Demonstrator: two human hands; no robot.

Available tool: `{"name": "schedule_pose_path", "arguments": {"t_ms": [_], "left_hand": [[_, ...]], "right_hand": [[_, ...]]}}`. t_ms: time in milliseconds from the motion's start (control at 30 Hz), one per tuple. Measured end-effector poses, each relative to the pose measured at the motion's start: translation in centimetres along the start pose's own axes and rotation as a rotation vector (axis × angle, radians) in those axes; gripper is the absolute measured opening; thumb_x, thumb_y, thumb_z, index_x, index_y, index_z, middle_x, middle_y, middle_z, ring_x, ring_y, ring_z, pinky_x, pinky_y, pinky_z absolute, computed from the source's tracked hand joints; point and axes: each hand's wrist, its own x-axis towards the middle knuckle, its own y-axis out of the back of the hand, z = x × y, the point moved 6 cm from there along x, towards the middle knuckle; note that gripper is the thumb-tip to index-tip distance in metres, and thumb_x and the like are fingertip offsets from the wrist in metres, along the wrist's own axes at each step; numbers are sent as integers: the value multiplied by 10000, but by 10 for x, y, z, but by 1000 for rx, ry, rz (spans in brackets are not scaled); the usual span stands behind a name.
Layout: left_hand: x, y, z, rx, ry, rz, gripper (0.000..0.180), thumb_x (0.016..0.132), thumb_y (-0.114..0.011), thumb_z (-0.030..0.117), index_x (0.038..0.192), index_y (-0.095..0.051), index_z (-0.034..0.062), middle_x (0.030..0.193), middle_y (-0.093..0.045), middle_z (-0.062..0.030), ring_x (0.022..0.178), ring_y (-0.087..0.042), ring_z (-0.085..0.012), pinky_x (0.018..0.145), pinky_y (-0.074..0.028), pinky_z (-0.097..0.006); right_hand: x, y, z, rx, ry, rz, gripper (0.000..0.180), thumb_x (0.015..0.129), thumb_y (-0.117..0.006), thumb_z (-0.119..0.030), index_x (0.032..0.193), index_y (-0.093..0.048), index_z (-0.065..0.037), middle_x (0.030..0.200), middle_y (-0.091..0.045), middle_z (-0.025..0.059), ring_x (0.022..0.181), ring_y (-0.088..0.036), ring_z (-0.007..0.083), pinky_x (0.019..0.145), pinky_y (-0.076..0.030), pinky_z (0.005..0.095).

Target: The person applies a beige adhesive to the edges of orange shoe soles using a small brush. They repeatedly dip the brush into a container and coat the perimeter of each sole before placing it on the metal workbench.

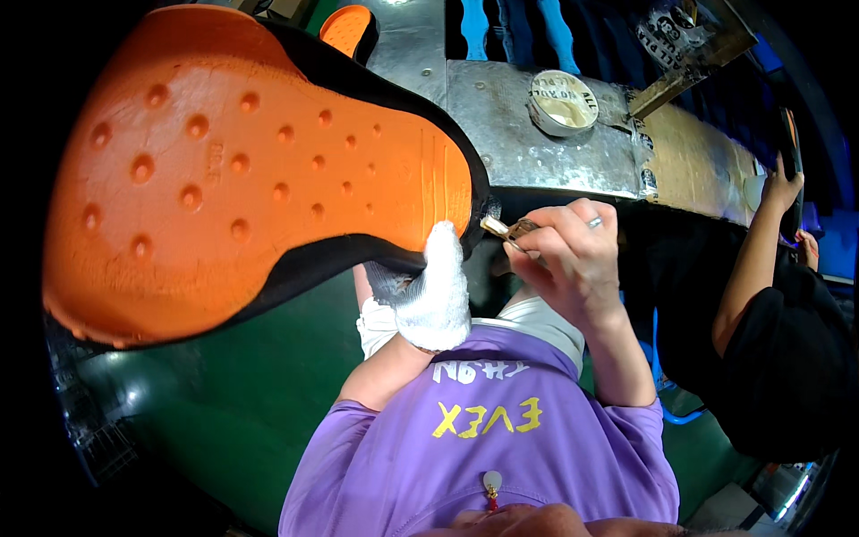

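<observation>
A thick piece shaped like a shoe sole (259, 170), orange with raised bumps and a black rim, fills the upper left. My left hand (436, 300), in a white knitted glove, grips its narrower end, thumb on the orange face and the other fingers mostly hidden beneath. Bare and with a ring on, my right hand (570, 255) pinches a small brush (510, 234). The pale tip of the brush is close against the black rim at that end; whether it touches, I cannot tell.
Ahead is a metal-topped bench (528, 157) with a tub of whitish paste (564, 103). A smaller-looking orange piece (347, 31) lies at its far left. Blue strips (559, 36) sit behind. At right, a co-worker's arm (761, 233) holds up a dark, orange-edged piece (795, 170).
</observation>
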Motion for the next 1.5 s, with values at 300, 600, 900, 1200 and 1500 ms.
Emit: {"name": "schedule_pose_path", "arguments": {"t_ms": [300, 600, 900, 1200, 1500], "left_hand": [[12, 9, -18, -114, -15, 22, 312, 965, -655, 60, 1260, -572, 4, 1066, -697, -74, 837, -681, -156, 736, -548, -279], [7, 8, -24, -108, 63, 74, 339, 980, -654, 130, 1286, -571, 8, 1074, -695, -58, 840, -669, -139, 731, -536, -265], [7, 4, -43, -69, 339, 92, 377, 996, -653, 199, 1312, -571, 12, 1082, -693, -42, 842, -656, -123, 726, -523, -250], [8, 0, -26, -49, 77, 134, 268, 1004, -613, 284, 1031, -641, 19, 722, -625, -94, 533, -544, -181, 499, -439, -311], [0, -19, -6, -178, 290, 163, 282, 993, -617, 287, 886, -648, 28, 633, -618, -113, 447, -523, -202, 433, -412, -344]], "right_hand": [[-3, -8, 1, -142, -219, 204, 219, 706, -820, -143, 793, -620, -131, 876, -664, 32, 779, -601, 229, 790, -393, 394], [-2, -22, 1, -196, -245, 214, 169, 719, -811, -202, 757, -653, -155, 869, -640, -3, 786, -590, 204, 783, -384, 380], [-4, -19, -2, -127, -233, 184, 158, 721, -807, -177, 746, -655, -141, 841, -631, -2, 785, -593, 213, 777, -394, 391], [-7, -19, 11, -171, -285, 240, 175, 705, -814, -167, 731, -645, -133, 833, -644, -3, 795, -597, 214, 772, -396, 382], [-7, -22, 12, -159, -260, 231, 189, 711, -822, -171, 729, -639, -124, 824, -619, 6, 780, -583, 221, 775, -391, 375]]}}
